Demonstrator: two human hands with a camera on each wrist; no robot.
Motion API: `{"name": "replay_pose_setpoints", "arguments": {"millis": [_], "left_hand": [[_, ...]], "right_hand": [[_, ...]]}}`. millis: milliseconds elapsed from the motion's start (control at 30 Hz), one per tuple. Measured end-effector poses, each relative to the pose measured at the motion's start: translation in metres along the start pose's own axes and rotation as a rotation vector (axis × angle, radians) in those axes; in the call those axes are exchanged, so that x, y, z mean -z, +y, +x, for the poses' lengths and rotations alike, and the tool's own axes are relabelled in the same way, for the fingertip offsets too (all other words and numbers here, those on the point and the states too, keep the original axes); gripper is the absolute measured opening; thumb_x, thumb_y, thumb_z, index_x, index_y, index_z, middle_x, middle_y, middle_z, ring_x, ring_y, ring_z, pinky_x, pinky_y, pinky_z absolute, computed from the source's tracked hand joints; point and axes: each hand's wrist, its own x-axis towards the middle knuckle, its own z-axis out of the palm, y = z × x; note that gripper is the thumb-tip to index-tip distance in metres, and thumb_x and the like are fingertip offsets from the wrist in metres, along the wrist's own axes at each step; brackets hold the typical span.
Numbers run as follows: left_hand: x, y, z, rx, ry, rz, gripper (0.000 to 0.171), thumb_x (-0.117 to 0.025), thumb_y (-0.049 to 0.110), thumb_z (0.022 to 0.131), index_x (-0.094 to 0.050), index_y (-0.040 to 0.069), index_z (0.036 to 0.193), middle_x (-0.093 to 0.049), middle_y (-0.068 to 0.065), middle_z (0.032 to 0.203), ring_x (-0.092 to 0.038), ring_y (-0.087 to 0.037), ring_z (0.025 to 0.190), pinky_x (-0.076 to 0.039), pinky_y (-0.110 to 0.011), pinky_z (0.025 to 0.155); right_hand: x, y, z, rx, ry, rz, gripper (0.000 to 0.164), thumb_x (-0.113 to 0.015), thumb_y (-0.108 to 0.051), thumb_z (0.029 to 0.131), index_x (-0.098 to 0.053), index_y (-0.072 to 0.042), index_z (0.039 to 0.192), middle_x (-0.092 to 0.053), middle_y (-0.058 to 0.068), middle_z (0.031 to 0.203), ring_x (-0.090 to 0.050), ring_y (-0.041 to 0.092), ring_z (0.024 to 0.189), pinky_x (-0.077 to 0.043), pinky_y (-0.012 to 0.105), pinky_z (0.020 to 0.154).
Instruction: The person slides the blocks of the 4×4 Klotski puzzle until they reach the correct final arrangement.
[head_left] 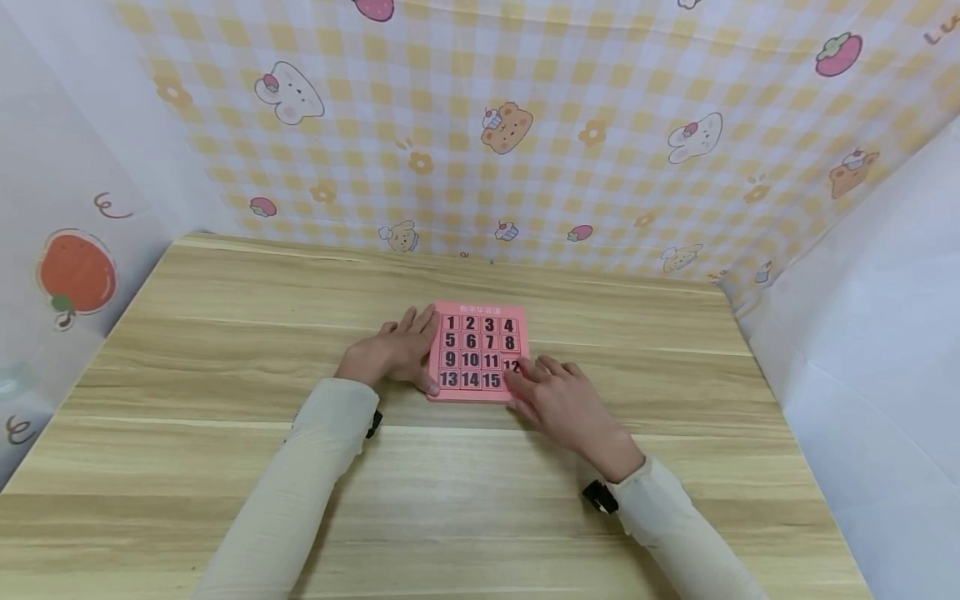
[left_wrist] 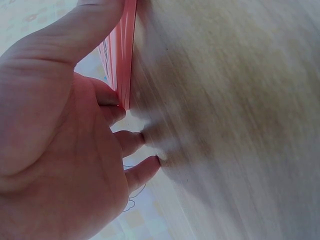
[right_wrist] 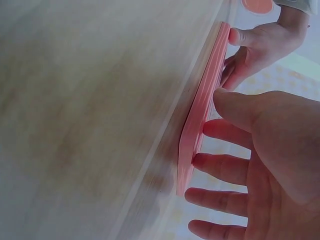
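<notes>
A pink sliding number puzzle [head_left: 480,397] lies flat on the wooden table, its black numerals facing up from 1 at the top left to 15 in the bottom row. Its left side is held by my left hand [head_left: 397,350], thumb at the near corner and forefinger along the edge. The other left fingers spread onto the wood in the left wrist view. My right hand [head_left: 562,400] touches the 12 tile [head_left: 512,366] with its fingertips, the thumb low at the near right corner. That tile sits lower than 11 beside it. Right fingers partly cover the bottom right slot.
The pale wooden table [head_left: 450,508] extends on all sides of the puzzle. Behind it hangs a yellow checked cloth [head_left: 450,183] with cartoon prints. White sheets close off the left and right sides. Both wrists carry black straps.
</notes>
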Motion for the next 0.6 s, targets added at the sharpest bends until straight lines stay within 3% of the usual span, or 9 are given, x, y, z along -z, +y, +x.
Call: {"name": "replay_pose_setpoints", "arguments": {"millis": [600], "left_hand": [[-0.0001,0.0001,-0.0002,0.003,0.0,0.0,0.123,-0.08,0.045,0.08,0.005,0.003,0.158,0.016,-0.013,0.165,0.016,-0.036,0.151,0.001,-0.054,0.124]], "right_hand": [[-0.0007,0.0024,0.006,-0.034,-0.059,-0.006,0.044,-0.051,-0.044,0.102,-0.06,-0.021,0.138,-0.055,0.011,0.145,-0.054,0.039,0.129,-0.049,0.058,0.1]]}}
